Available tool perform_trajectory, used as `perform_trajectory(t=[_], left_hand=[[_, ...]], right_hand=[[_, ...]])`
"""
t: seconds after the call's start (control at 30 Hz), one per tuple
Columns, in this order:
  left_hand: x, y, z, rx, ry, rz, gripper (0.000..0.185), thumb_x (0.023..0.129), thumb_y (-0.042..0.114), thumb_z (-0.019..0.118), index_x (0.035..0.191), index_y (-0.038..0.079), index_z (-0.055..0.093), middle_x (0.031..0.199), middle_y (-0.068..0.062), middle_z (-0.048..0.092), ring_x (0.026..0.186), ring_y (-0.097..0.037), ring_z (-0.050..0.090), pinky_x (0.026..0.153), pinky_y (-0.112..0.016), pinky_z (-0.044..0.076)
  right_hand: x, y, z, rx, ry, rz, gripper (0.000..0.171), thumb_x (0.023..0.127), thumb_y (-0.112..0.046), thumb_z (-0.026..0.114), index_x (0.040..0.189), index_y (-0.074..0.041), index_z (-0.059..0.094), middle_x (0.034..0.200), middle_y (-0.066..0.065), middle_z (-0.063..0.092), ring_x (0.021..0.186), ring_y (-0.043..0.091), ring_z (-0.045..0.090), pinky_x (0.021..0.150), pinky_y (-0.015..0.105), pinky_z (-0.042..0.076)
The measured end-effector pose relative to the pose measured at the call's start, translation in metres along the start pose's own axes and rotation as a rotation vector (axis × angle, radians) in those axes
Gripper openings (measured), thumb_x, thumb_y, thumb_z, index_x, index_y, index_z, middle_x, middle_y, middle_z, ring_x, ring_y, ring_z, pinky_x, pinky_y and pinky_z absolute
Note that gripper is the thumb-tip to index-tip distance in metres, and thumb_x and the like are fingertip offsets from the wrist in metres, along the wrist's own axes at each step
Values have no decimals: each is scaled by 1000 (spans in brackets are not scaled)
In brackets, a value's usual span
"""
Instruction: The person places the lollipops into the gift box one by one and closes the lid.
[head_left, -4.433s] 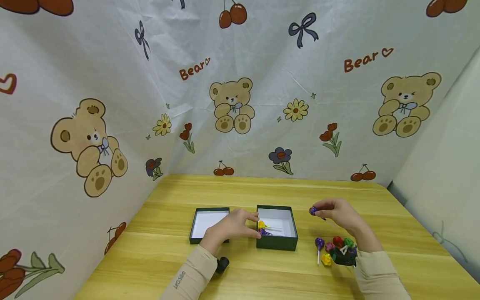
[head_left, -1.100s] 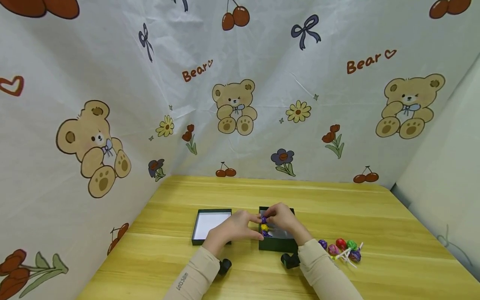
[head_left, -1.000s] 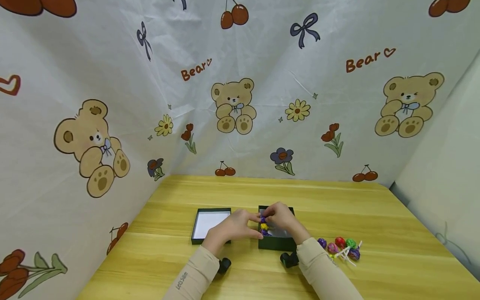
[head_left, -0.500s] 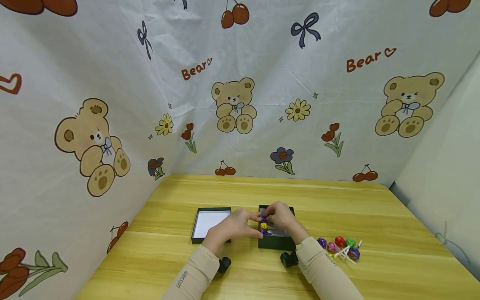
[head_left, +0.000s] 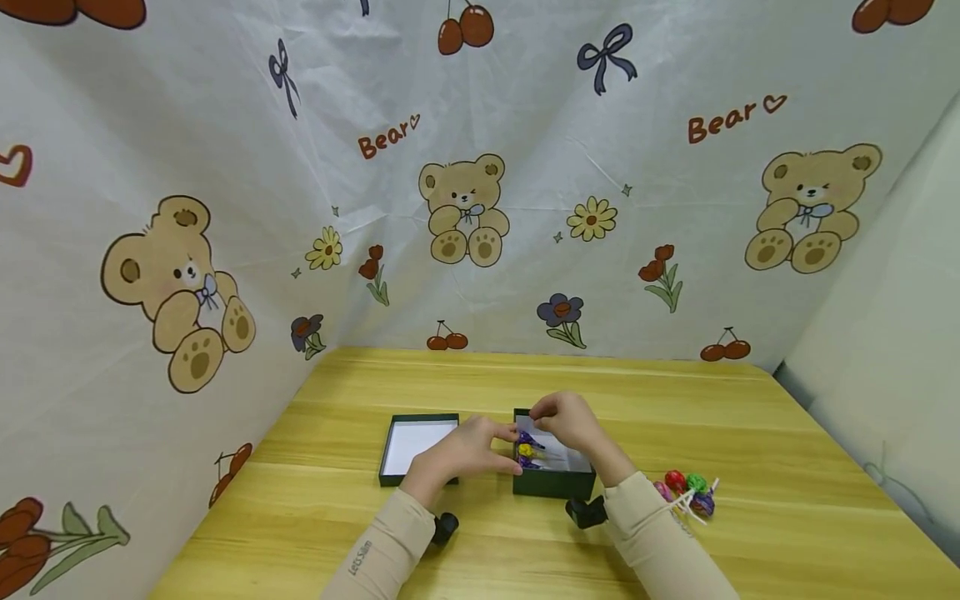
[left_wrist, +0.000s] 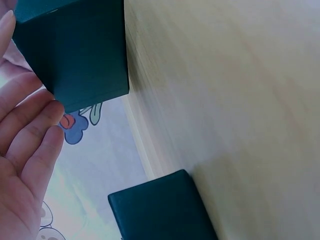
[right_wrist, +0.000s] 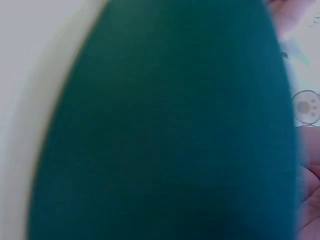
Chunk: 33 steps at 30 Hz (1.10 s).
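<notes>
My left hand [head_left: 468, 450] is at the left wall of a dark green box [head_left: 555, 485], thumb near its front corner and index finger at the rim. In the left wrist view, its other fingers extend loosely beside the box's wall. Inside, against the left wall, two purple lollipops [head_left: 527, 437] lie with a yellow lollipop [head_left: 526, 451] between them, sticks pointing right. Over the back of the box, my right hand [head_left: 572, 419] is bent with fingertips near the back rim; nothing shows between them. The box wall fills most of the right wrist view, hiding much of that hand.
A shallow box lid [head_left: 418, 446] with a white inside lies left of the box. Right of it, partly behind the right sleeve, is a pile of lollipops [head_left: 696, 483], red, green, pink and purple. Dark wrist devices [head_left: 585, 512] hang under both wrists. A printed cloth stands behind the table.
The right hand brought a purple lollipop from the right into the box, laid it behind the yellow one, then let go and rose slightly toward the back. The left hand stayed put.
</notes>
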<state>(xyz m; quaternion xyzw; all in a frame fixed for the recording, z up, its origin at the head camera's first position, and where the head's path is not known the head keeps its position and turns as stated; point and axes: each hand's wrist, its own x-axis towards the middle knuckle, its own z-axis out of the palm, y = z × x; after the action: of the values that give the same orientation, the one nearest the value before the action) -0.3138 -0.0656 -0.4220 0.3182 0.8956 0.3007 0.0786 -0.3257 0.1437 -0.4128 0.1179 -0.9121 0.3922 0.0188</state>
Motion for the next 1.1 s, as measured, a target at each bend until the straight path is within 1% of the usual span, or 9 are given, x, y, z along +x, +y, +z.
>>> perform_trajectory(t=[0.1, 0.3, 0.43, 0.63, 0.8, 0.9, 1.03, 1.1], left_hand=[[0, -1, 0, -3, 3, -7, 49, 85, 34, 81, 125, 8, 72, 143, -6, 60, 134, -23, 56, 101, -31, 53], [-1, -2, 0, -4, 4, -8, 50, 84, 36, 81, 125, 7, 71, 143, -7, 59, 134, -23, 56, 99, -30, 53], [-1, -1, -1, 1, 4, -11, 50, 84, 35, 81, 125, 7, 72, 143, -7, 59, 134, -24, 56, 102, -33, 52], [0, 0, -1, 5, -2, -14, 50, 84, 35, 81, 124, 7, 72, 144, -6, 59, 135, -24, 54, 107, -37, 50], [0, 1, -2, -8, -2, -20, 50, 85, 34, 81, 126, 8, 71, 145, -5, 58, 137, -25, 52, 107, -37, 50], [0, 1, -3, -7, 6, -20, 49, 84, 33, 82, 126, 8, 71, 145, -4, 58, 137, -25, 52, 107, -38, 49], [0, 1, -2, -7, 5, -19, 49, 84, 34, 81, 126, 9, 71, 145, -4, 58, 138, -26, 51, 109, -39, 48], [-1, 1, -1, -7, 2, -25, 50, 85, 34, 81, 126, 9, 71, 146, -3, 57, 139, -26, 50, 109, -40, 48]], right_hand=[[-1, -6, -7, 12, -8, -17, 13, 92, -1, 68, 102, 0, 76, 101, 11, 75, 94, 26, 71, 82, 42, 60], [-7, -13, -22, 30, -12, -28, 14, 93, -4, 68, 105, 0, 76, 103, 11, 75, 95, 25, 71, 85, 43, 59], [-13, -12, -30, 33, -2, -33, 14, 93, -5, 68, 104, -1, 76, 104, 12, 75, 96, 26, 71, 86, 43, 59], [-25, -6, -45, 47, 9, -5, 19, 95, -8, 66, 109, 1, 74, 108, 15, 74, 99, 27, 69, 86, 44, 58], [-34, 1, -58, 48, 8, 24, 22, 97, -9, 64, 114, 1, 73, 113, 17, 73, 104, 30, 68, 89, 46, 57], [-36, 5, -63, 41, 14, 24, 22, 97, -9, 64, 115, 3, 72, 113, 18, 72, 105, 31, 67, 91, 48, 56], [-39, 14, -69, 33, 25, 19, 21, 96, -7, 65, 112, 6, 71, 109, 19, 73, 101, 30, 69, 89, 48, 57], [-41, 19, -71, 29, 28, 30, 21, 96, -7, 65, 111, 6, 71, 107, 18, 73, 98, 28, 69, 87, 47, 58]])
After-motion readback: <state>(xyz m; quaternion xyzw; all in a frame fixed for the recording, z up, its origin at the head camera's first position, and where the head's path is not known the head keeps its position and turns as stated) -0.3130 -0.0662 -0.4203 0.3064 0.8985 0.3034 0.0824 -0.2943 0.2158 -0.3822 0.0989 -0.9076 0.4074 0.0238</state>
